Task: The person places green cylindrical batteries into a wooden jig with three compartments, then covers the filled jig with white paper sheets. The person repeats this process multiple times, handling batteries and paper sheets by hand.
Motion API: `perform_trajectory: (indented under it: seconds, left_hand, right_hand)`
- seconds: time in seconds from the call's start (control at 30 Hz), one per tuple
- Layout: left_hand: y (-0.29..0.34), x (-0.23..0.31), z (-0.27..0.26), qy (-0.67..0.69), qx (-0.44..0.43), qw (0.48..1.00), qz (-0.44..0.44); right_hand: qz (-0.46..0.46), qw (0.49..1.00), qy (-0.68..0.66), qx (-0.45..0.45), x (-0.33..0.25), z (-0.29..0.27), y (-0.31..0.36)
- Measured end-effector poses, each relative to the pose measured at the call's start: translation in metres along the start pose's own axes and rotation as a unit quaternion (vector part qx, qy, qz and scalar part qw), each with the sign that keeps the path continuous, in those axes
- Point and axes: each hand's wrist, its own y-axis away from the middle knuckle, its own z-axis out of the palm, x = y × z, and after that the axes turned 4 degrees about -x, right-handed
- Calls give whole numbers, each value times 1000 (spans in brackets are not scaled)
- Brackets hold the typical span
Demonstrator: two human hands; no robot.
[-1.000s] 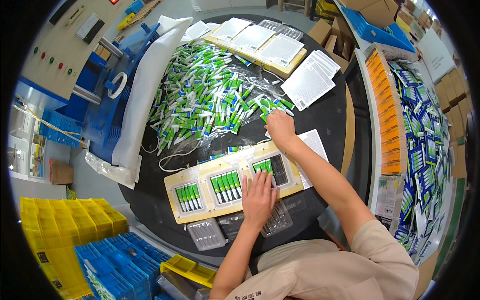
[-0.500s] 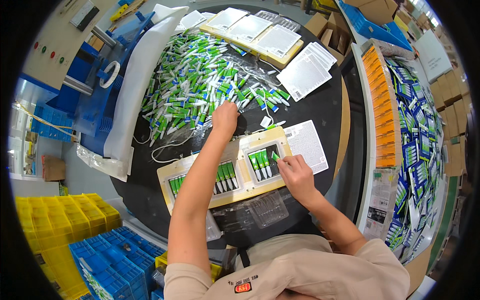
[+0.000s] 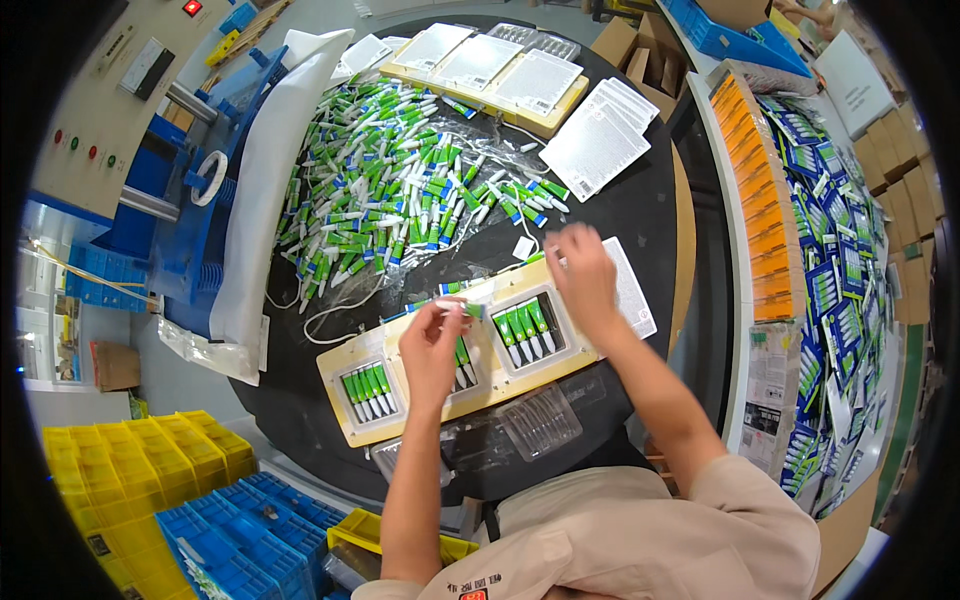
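Note:
A cream tray [image 3: 500,287] with three windows lies slantwise before me. My left hand [image 3: 428,352] pinches a small green-and-white squeeze tube [image 3: 467,309] above its middle window. My arm and hand partly hide the tubes in that window. Several upright tubes [image 3: 524,332] stand side by side in the right window, and more tubes [image 3: 370,390] fill the left one. Over the tray's far right corner is my right hand [image 3: 588,282], smeared by motion; whether its fingers hold anything is unclear. Beyond the tray spreads a large heap of loose tubes [image 3: 380,180].
A second tray [image 3: 540,118] bearing printed white cards stands at the back, with loose cards [image 3: 600,150] beside it. Clear plastic blisters [image 3: 540,420] lie at the near edge. Blue machinery [image 3: 190,260] is left; crates [image 3: 140,450] stand lower left; packed cards [image 3: 825,290] fill the right.
My left hand has come back from the heap to the tray with a tube. The right hand has left the right window, where its tube now lies, and moved up and away.

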Motion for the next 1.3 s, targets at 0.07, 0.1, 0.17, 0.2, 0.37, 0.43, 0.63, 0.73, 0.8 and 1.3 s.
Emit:
perform_trajectory:
  seconds: [0.07,0.1,0.17,0.2,0.37,0.43,0.63,0.73,0.8,1.3]
  left_hand:
    - [21,0,14,37,5,999,-11]
    - [27,0,21,49,20,998,-30]
    - [40,0,36,39,35,999,7]
    - [44,-1,43,-74,24,995,63]
    - [35,-19,77,-441,-78,804,392]
    - [32,-30,86,-460,-85,780,416]
    - [36,-52,89,-453,-55,780,429]
    - [34,-57,91,-466,-52,780,414]
    - [34,-59,93,-476,-51,785,393]
    - [74,-31,69,-543,-105,786,277]
  right_hand:
    - [23,998,19,-59,23,27,-46]
    - [36,989,46,-134,32,43,-65]
    - [72,974,45,-208,46,67,-85]
    - [79,970,32,-226,52,71,-92]
    - [49,982,-17,-184,57,44,-72]
    - [28,991,-58,-118,53,22,-45]
    - [77,984,-101,-128,54,-32,40]
    - [121,977,-117,-127,50,-48,64]
    - [82,988,-79,-104,43,-59,73]
    - [-224,848,333,-347,70,-97,104]
